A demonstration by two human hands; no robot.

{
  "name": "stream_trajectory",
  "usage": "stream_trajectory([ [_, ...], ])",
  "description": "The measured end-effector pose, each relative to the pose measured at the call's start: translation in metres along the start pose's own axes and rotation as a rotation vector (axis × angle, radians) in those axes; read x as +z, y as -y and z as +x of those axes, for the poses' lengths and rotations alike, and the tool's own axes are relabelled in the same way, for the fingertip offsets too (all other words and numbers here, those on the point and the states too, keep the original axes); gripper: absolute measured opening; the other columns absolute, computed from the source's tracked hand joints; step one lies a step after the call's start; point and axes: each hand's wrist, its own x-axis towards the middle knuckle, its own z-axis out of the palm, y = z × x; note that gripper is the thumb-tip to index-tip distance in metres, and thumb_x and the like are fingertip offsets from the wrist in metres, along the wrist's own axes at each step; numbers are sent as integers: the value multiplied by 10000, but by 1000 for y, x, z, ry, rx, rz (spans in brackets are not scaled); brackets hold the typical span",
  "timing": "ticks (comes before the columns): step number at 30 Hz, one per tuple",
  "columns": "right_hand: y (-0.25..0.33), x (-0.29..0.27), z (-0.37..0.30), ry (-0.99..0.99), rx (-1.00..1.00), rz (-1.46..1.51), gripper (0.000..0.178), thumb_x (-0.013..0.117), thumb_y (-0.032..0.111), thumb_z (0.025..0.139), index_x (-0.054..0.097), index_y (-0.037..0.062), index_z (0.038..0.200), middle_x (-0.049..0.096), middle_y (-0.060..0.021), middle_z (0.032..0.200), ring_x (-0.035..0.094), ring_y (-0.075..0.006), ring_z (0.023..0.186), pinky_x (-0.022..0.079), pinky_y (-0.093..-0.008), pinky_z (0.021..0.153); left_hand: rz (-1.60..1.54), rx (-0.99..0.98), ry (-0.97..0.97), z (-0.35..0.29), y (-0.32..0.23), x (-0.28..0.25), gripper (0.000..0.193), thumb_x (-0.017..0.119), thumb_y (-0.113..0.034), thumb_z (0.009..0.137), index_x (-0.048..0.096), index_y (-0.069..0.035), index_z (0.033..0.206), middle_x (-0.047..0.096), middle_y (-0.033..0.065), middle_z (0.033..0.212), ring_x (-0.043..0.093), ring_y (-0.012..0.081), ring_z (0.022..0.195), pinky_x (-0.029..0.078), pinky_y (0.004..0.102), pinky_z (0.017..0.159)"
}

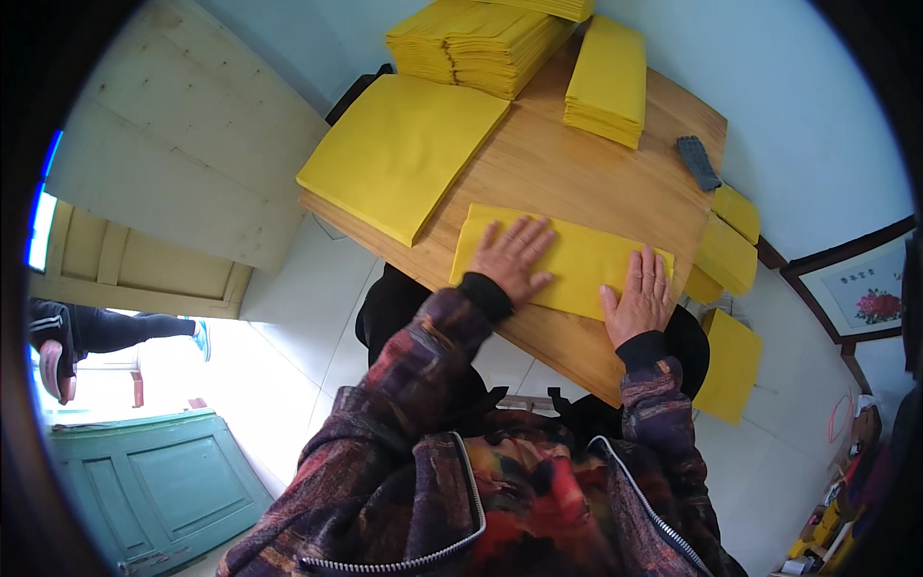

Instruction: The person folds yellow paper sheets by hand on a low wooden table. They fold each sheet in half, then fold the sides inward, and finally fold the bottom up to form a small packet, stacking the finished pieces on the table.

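Observation:
A long, folded piece of yellow paper (586, 252) lies flat along the near edge of the wooden table. My left hand (516, 258) rests on its left half, palm down with the fingers spread. On the right end lies my right hand (638, 293), also flat, its fingers stretched out and the thumb apart. Both hands press on the paper and hold nothing. To the left, a broad flat stack of yellow sheets (404, 149) reaches the table's edge.
At the back stand a thick pile of folded yellow paper (476, 43) and a narrower pile (608, 82). A dark grey object (698, 162) sits by the right edge. Yellow bundles (726, 250) are beside the table on the right. A person's leg (135, 332) shows far left.

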Motion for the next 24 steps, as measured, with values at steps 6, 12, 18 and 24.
stream_trajectory([
  [6,-3,0,-1,56,17,63,758,579,391,857,277,-7,1428,193,-149,1533,151,-355,1414,127,-482,1142,0,-133,-4,-2,34,-4,659,563,-462,839,391,-176,1406,307,17,1506,259,222,1395,170,525,1115],
  [12,89,18,17,31,-215,217,572,567,276,844,435,14,1336,373,-161,1435,281,-324,1367,197,-513,1108,104,-160,38,-1,29,-4,671,537,-456,846,351,-188,1432,279,20,1521,206,295,1412,122,559,1115],
  [18,69,22,24,20,-165,189,649,555,392,856,403,25,1369,358,-134,1457,268,-311,1376,167,-496,1121,137,-179,43,-6,31,-3,645,499,-446,874,333,-194,1443,254,11,1533,178,314,1417,129,551,1115],
  [24,-30,-7,16,87,73,8,734,494,466,889,282,32,1442,236,-120,1525,179,-296,1414,153,-475,1133,127,-213,22,-11,30,2,635,473,-499,877,354,-216,1433,262,-7,1531,194,302,1414,138,550,1113],
])
